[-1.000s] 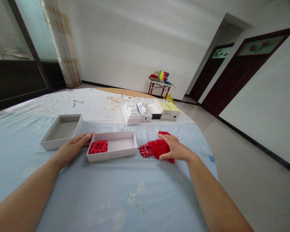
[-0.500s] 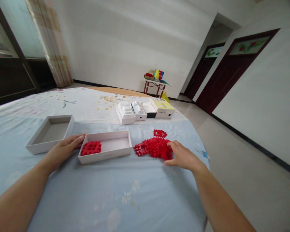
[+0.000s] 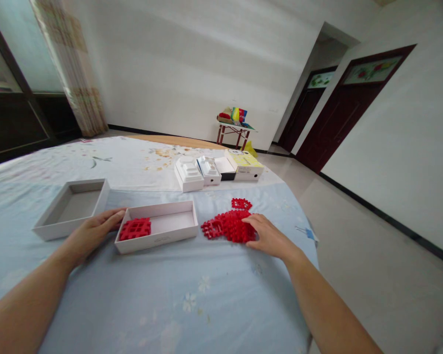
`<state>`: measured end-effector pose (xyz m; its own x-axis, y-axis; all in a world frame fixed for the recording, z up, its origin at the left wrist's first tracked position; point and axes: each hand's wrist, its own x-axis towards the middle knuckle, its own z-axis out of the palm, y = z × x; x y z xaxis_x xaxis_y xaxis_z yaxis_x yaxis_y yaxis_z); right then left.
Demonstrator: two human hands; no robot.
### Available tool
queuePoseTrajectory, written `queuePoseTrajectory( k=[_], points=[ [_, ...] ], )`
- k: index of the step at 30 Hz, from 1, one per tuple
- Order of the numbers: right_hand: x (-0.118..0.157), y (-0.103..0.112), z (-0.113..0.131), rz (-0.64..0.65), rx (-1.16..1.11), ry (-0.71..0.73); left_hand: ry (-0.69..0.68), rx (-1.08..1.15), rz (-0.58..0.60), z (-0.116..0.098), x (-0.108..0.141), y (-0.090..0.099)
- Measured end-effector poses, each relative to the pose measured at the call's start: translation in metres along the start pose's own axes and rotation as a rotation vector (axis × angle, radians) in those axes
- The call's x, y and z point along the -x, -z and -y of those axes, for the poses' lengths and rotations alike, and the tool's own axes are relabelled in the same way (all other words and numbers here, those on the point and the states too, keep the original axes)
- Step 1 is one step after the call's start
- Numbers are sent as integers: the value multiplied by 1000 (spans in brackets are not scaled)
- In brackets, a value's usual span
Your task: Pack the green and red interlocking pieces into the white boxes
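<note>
Right of the white oblong cardboard box (image 3: 170, 238), the red latticed plastic heap (image 3: 229, 227) is stretched lengthwise toward it, touched by the nearer, half-open right hand (image 3: 269, 238); the box's left end, by the half-curled left hand (image 3: 89, 236), grips unclear

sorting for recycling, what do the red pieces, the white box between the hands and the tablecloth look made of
Red pieces: probably plastic, low sheen; even colour, notched edges.
White box: likely smooth, matt cardboard; thin, straight walls.
Tablecloth: seemingly dull fabric; soft creases, though a coating is possible.
</note>
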<state>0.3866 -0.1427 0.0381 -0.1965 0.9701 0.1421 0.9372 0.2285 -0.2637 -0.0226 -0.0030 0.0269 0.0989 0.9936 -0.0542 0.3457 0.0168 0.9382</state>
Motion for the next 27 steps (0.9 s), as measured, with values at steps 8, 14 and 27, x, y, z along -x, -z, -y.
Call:
queuePoseTrajectory(
  k=[8,14,27],
  points=[
    [0,-3,-1,-24,46,17,-8,-5,2,-1,0,0],
    [-7,2,14,-39,17,135,11,20,35,6,-2,1],
    [-9,-15,8,-50,28,182,-3,-5,8,-8,6,-2]
  ],
)
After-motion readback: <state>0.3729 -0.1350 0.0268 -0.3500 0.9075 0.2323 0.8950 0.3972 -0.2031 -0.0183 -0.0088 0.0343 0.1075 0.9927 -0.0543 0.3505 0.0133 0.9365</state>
